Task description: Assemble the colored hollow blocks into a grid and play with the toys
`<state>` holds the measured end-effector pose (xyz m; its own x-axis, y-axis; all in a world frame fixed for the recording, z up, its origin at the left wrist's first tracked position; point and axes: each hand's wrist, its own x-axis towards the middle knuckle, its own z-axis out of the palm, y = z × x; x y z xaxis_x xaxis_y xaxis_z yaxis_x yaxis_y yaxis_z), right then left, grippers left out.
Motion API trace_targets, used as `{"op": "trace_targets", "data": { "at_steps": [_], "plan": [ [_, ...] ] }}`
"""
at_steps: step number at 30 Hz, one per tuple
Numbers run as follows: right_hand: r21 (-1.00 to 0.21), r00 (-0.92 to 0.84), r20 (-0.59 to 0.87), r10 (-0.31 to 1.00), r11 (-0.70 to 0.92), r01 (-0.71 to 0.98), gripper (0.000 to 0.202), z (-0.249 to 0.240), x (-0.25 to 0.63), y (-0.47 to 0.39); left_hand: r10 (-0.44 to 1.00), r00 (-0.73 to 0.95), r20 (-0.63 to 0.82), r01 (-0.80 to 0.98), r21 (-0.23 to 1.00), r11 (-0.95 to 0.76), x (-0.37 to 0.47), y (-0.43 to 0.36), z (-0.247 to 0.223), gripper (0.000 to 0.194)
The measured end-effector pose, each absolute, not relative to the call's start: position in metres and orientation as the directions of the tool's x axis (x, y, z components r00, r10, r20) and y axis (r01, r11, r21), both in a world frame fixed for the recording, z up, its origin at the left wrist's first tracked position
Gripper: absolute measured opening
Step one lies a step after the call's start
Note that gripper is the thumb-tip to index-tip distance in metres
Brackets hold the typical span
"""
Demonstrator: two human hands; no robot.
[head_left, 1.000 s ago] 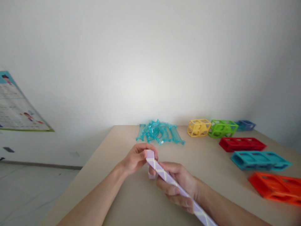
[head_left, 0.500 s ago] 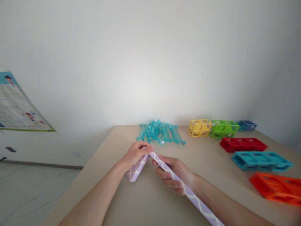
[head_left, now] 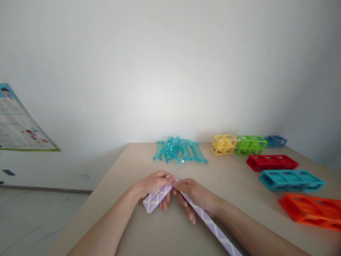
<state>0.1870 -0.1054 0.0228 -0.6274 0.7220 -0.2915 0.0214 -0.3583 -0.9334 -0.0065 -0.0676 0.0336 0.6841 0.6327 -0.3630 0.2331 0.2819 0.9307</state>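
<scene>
A lavender snake puzzle (head_left: 211, 226) with pale zigzag lines bends near its upper end, between my hands. My left hand (head_left: 153, 184) is closed on the short folded section, thumb on top, and some fingertips show beneath it. Close beside it, my right hand (head_left: 197, 195) grips the long section just past the bend, its thumb pressed near the joint and its fingers curled under. From there the long section slants down to the right and runs out of the frame's bottom edge. The hands partly hide the bend.
On the beige table (head_left: 128, 160), a pile of clear teal plastic pieces (head_left: 177, 149) lies at the back. To the right are yellow (head_left: 223, 144), green (head_left: 250, 145), dark blue (head_left: 277, 141), red (head_left: 272, 162), turquoise (head_left: 291, 180) and orange (head_left: 313, 210) openwork blocks. A poster (head_left: 21, 124) hangs at left.
The short section has swung outward and shows more of its side. My right hand has slid closer to the bend, its thumb now at the joint. The view has shifted slightly.
</scene>
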Motion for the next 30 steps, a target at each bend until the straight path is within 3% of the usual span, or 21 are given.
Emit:
{"op": "trace_targets", "data": {
  "at_steps": [10,13,15,18,20,22,25,30],
  "plan": [
    [-0.966,-0.551,-0.173,0.816,-0.030,0.258,0.036,0.023,0.185,-0.113,0.495,0.665,-0.559,0.326,0.814,0.481,-0.017,-0.062,0.035,0.057],
    [-0.974,-0.531,-0.167,0.831,-0.057,0.218,0.035,0.026,0.186,-0.112,0.470,0.695,-0.545,0.233,0.788,0.570,-0.018,-0.057,0.034,0.048],
    [-0.979,-0.554,-0.199,0.809,-0.184,0.083,0.035,0.026,0.186,-0.109,0.479,0.765,-0.430,0.086,0.806,0.586,-0.019,-0.054,0.035,0.048],
    [-0.866,-0.664,-0.289,0.690,-0.484,-0.127,0.036,0.027,0.189,-0.101,0.637,0.755,-0.157,-0.216,0.857,0.468,-0.017,-0.054,0.034,0.056],
    [-0.756,-0.746,-0.344,0.571,-0.639,-0.141,0.038,0.029,0.191,-0.097,0.748,0.663,-0.028,-0.299,0.906,0.299,-0.014,-0.056,0.032,0.058],
    [-0.686,-0.791,-0.378,0.482,-0.720,-0.111,0.040,0.030,0.192,-0.094,0.826,0.560,0.057,-0.247,0.964,0.100,-0.010,-0.058,0.028,0.056],
    [-0.651,-0.782,-0.412,0.467,-0.751,-0.105,0.040,0.031,0.190,-0.096,0.891,0.429,0.147,-0.047,0.989,-0.141,-0.005,-0.059,0.023,0.051],
    [-0.759,-0.635,-0.419,0.649,-0.634,-0.147,0.030,0.026,0.179,-0.109,0.942,0.327,0.082,0.091,0.989,-0.118,0.001,-0.061,0.025,0.051]
  ]
}}
